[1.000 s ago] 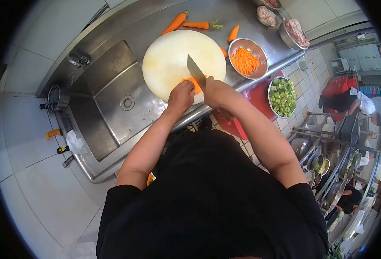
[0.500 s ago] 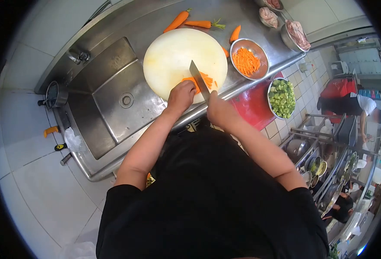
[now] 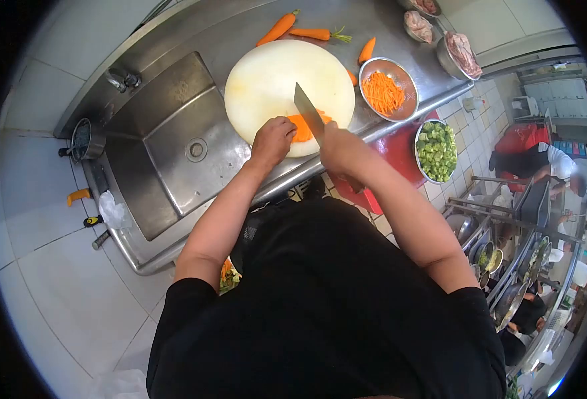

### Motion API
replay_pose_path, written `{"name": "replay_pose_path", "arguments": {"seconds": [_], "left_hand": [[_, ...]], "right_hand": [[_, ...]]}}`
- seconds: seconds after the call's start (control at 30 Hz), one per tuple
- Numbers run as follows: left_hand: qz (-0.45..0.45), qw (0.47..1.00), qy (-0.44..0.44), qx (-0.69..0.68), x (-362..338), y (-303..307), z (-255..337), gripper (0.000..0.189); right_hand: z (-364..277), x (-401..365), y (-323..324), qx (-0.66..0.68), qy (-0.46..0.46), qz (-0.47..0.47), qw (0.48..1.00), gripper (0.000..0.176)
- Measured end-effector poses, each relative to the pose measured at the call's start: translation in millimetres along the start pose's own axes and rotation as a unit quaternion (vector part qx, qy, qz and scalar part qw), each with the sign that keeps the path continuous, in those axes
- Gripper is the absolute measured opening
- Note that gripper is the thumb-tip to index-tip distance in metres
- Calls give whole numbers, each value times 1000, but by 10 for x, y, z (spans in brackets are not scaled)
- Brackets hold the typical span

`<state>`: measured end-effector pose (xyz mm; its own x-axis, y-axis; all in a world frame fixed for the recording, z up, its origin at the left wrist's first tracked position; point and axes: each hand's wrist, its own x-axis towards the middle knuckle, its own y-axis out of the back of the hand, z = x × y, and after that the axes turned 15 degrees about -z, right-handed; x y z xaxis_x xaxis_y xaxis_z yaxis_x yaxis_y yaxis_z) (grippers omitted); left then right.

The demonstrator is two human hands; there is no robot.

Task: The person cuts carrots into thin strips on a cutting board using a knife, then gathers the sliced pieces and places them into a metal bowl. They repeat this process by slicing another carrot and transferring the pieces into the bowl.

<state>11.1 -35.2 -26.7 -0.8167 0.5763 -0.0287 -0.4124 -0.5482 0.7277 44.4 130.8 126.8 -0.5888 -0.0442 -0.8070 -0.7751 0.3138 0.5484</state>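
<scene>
On the round white cutting board, cut orange carrot lies near the front edge. My left hand has its fingers bent together against the left end of this carrot. My right hand is wrapped round the handle of a knife, whose blade points away from me and crosses the carrot. To the right of the board, a metal bowl holds carrot strips. Whole carrots lie behind the board.
A metal sink is at the left. Bowls of raw meat stand at the back right. A bowl of chopped green vegetable sits beyond the counter edge. People and shelves with pans are at the far right.
My left hand has shifted slightly left, and more of the orange carrot shows beside it. My right hand and the knife have moved slightly. The view has shifted a little.
</scene>
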Motion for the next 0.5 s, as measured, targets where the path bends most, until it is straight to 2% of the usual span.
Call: {"name": "replay_pose_path", "arguments": {"seconds": [0.03, 0.1, 0.23, 0.3, 0.37, 0.4, 0.43, 0.5], "left_hand": [[-3, 1000, 4, -2, -34, -22, -3, 13], [14, 1000, -1, -19, -37, -27, 0, 13], [15, 1000, -8, -5, -65, -77, -4, 13], [34, 999, -18, -19, -38, -54, -12, 13], [26, 1000, -11, -9, -41, -53, -7, 13], [24, 1000, -4, -3, -21, -53, -7, 13], [28, 1000, -1, -6, -1, -50, -6, 13], [14, 1000, 1, -5, -14, -60, 9, 12]], "right_hand": [[79, 57, -204, 0, -1, -5, 1000, 33], [191, 168, -516, -2, 14, 53, 998, 27], [160, 282, -400, -4, 43, 87, 995, 25], [37, 136, -88, -7, 49, 74, 996, 28], [-92, -61, 124, -10, 23, -25, 999, 30], [-38, -103, 4, 5, 11, -29, 1000, 32], [58, -82, -207, -22, 7, 8, 1000, 32], [219, 7, -539, 35, 2, 33, 999, 32]]}}
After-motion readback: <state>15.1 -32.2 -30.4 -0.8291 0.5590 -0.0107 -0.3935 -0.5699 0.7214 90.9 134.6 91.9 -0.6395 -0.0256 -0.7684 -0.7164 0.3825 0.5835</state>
